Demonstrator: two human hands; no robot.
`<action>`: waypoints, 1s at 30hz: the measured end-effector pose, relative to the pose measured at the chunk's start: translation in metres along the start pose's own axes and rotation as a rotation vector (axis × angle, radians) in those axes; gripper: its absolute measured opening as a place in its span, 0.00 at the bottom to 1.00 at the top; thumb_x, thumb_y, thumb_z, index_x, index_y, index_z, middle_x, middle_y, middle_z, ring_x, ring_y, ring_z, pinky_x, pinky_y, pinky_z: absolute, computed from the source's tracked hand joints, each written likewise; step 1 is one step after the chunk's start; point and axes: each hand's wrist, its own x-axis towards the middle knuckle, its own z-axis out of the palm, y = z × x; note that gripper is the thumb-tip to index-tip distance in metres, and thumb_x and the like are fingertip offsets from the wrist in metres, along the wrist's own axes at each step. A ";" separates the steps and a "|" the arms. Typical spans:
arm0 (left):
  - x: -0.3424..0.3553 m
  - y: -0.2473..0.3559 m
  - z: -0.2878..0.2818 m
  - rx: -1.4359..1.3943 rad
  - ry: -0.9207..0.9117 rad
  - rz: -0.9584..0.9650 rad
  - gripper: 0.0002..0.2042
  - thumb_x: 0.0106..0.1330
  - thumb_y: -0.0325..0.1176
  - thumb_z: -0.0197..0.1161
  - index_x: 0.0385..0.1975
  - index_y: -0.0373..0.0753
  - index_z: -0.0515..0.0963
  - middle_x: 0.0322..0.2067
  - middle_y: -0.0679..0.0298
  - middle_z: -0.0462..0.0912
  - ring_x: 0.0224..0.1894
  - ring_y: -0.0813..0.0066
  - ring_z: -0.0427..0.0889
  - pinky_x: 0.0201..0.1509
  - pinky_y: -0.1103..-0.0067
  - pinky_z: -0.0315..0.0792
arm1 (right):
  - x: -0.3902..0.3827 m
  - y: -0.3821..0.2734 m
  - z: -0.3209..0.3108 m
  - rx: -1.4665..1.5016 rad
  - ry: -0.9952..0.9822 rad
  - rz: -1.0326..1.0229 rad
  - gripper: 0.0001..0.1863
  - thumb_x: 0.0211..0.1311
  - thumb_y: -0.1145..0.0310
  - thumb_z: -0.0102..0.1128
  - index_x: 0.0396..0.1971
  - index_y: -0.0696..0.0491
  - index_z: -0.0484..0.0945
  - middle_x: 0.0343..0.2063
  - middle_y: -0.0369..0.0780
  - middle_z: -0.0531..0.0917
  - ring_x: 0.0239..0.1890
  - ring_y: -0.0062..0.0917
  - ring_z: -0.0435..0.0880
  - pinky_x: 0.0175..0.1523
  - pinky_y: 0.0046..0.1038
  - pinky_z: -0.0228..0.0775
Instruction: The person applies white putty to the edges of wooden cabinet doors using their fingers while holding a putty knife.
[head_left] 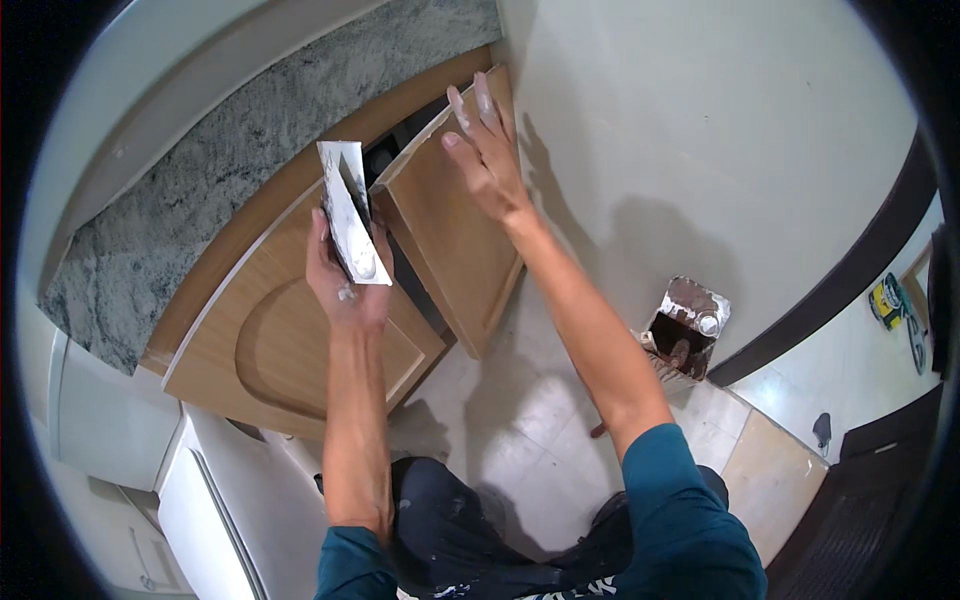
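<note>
My left hand [347,285] grips flat, rectangular putty scrapers [350,225] from below. Their faces are smeared white, and a narrow dark gap shows between two flat pieces. White residue marks the fingers and palm. My right hand [487,165] is open, its fingers stretched out and whitened at the tips. It lies over the upper part of a wooden cabinet door [450,225] that stands ajar; whether it touches the door I cannot tell. A second wooden door [280,320] with a rounded recessed panel is behind my left hand.
A grey mottled countertop edge [230,160] curves above the cabinet. On the right, a pale wall [700,130] meets the door side. An open, white-stained container [690,315] stands on the tiled floor [540,460]. A white appliance [240,510] is at lower left.
</note>
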 end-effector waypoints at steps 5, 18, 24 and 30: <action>0.004 -0.001 -0.013 0.003 -0.140 -0.017 0.14 0.72 0.39 0.50 0.47 0.38 0.77 0.42 0.59 0.84 0.17 0.82 0.63 0.58 0.77 0.60 | -0.018 0.012 0.015 0.071 0.065 0.130 0.30 0.64 0.50 0.47 0.62 0.52 0.70 0.71 0.48 0.51 0.68 0.51 0.51 0.72 0.42 0.40; 0.003 -0.004 -0.005 -0.024 -0.072 0.011 0.15 0.72 0.38 0.49 0.47 0.37 0.77 0.43 0.56 0.84 0.13 0.82 0.60 0.53 0.78 0.62 | -0.033 -0.017 0.029 0.118 0.099 0.063 0.25 0.64 0.56 0.52 0.59 0.51 0.73 0.69 0.51 0.54 0.67 0.48 0.55 0.70 0.41 0.43; 0.004 0.002 -0.011 0.001 -0.071 0.034 0.14 0.72 0.39 0.48 0.46 0.37 0.77 0.43 0.57 0.84 0.14 0.82 0.61 0.53 0.77 0.62 | -0.033 -0.033 0.010 0.131 0.072 -0.090 0.26 0.60 0.56 0.54 0.58 0.47 0.75 0.70 0.51 0.53 0.69 0.49 0.52 0.71 0.43 0.41; 0.006 -0.004 -0.009 -0.005 -0.094 0.011 0.14 0.72 0.39 0.48 0.46 0.38 0.77 0.44 0.58 0.84 0.14 0.82 0.59 0.50 0.78 0.61 | 0.015 0.053 -0.037 -0.118 -0.011 0.006 0.25 0.50 0.62 0.55 0.52 0.37 0.80 0.70 0.48 0.53 0.70 0.49 0.49 0.72 0.44 0.41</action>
